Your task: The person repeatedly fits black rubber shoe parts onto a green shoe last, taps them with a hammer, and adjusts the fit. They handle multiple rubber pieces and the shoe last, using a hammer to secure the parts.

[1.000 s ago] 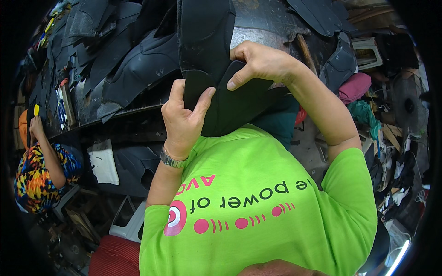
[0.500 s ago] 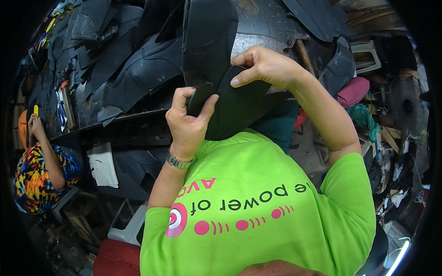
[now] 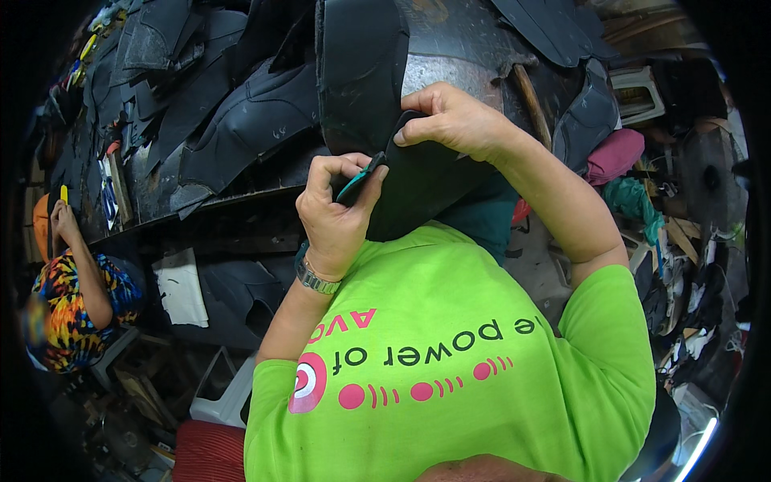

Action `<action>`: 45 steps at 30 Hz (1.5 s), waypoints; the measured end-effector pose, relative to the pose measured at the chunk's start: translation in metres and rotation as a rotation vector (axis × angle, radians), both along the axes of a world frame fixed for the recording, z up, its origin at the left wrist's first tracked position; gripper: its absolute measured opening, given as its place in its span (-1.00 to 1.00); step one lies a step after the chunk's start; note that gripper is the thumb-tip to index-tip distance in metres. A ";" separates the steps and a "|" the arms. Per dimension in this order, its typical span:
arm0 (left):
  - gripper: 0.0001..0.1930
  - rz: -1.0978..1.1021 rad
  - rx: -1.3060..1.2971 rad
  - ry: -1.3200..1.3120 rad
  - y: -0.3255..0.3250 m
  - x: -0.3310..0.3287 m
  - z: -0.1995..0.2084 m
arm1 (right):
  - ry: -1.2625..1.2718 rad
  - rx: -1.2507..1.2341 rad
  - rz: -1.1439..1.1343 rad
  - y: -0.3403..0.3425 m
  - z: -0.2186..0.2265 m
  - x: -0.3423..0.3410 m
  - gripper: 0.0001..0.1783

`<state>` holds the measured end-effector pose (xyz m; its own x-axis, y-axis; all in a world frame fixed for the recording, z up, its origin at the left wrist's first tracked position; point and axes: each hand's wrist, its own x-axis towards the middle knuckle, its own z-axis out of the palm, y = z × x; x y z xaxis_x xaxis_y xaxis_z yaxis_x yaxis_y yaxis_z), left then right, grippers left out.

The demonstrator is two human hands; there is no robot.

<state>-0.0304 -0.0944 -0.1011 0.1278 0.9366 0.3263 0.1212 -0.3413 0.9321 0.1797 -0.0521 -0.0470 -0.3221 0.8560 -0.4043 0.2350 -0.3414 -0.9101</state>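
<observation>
A thick black fabric panel hangs from the table edge down to my chest, its upper part lying on the table. My left hand, with a metal-band watch on the wrist, pinches a folded edge of it between thumb and fingers. A teal underside shows at that fold. To the right and a little farther off, my right hand grips another edge of the same panel, thumb on top. The seam between the two grips is dark and hard to make out.
Black cut panels are heaped on the table's left side, more at the far right. A wooden stick lies right of my right hand. A pink bundle and a white stool stand right. At far left, a co-worker's hand holds something yellow.
My left hand has turned and shifted slightly right, tipping the held edge so its teal underside shows. My right hand has barely moved, still gripping the panel.
</observation>
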 end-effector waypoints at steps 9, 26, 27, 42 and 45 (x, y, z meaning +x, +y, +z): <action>-0.72 -0.052 -0.140 -0.130 -0.001 -0.003 -0.005 | -0.009 0.050 -0.042 -0.003 -0.010 -0.007 -0.57; -0.71 -0.038 -0.177 -0.225 0.001 -0.007 -0.021 | -0.179 -0.101 0.060 0.003 0.008 -0.011 0.08; -0.71 -0.036 -0.181 -0.232 0.001 -0.008 -0.022 | -0.167 -0.076 0.055 0.002 0.007 -0.013 0.04; -0.70 0.060 -0.051 0.169 0.013 -0.023 0.003 | -0.320 0.240 0.028 0.000 -0.007 -0.025 -0.16; -0.69 0.159 0.066 0.190 0.016 -0.028 0.012 | -0.310 0.200 0.027 0.002 -0.004 -0.028 -0.18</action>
